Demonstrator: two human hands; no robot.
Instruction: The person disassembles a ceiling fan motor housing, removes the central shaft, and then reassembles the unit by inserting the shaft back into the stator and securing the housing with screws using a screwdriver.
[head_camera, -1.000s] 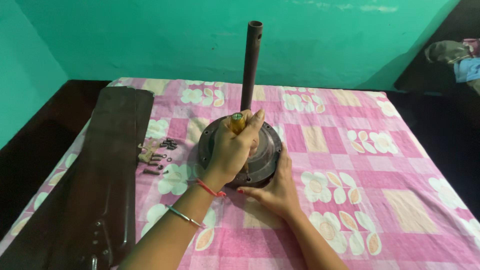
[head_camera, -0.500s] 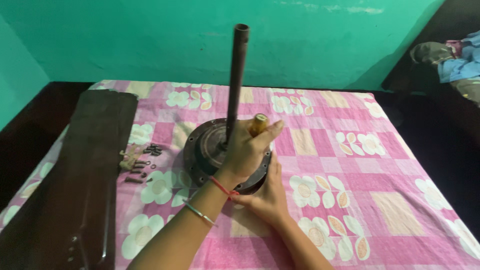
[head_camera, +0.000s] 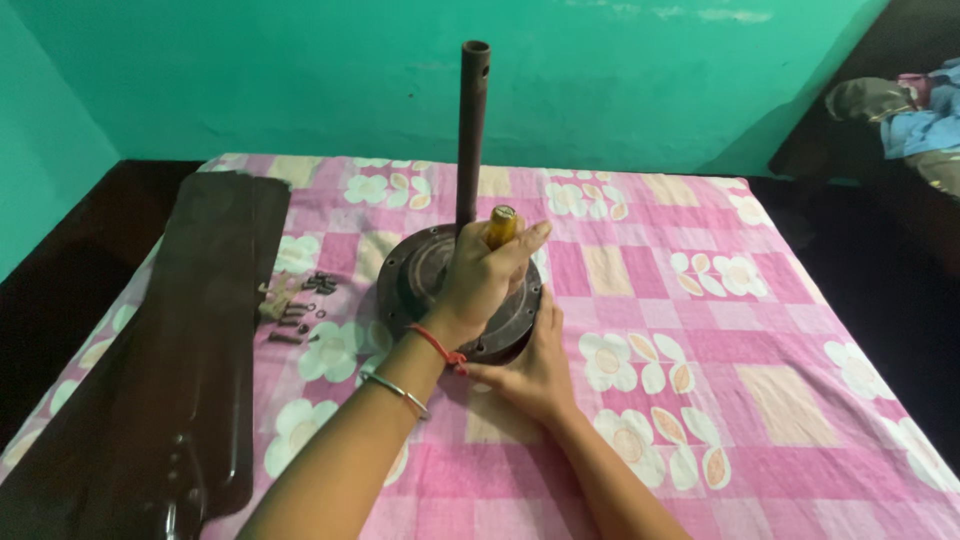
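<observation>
Motor housing (head_camera: 420, 285) at bed (head_camera: 760, 420) centre, rod (head_camera: 472, 130) upright on it; screws (head_camera: 300, 305) left; blades (head_camera: 190, 340) along left edge.

Left hand (head_camera: 485, 280) fisted; right hand (head_camera: 535, 370) flat.

I find no packages, labels, signs or screens anywhere in the head view. Neither the bed nor the green wall behind it carries a printed item or a display.
</observation>
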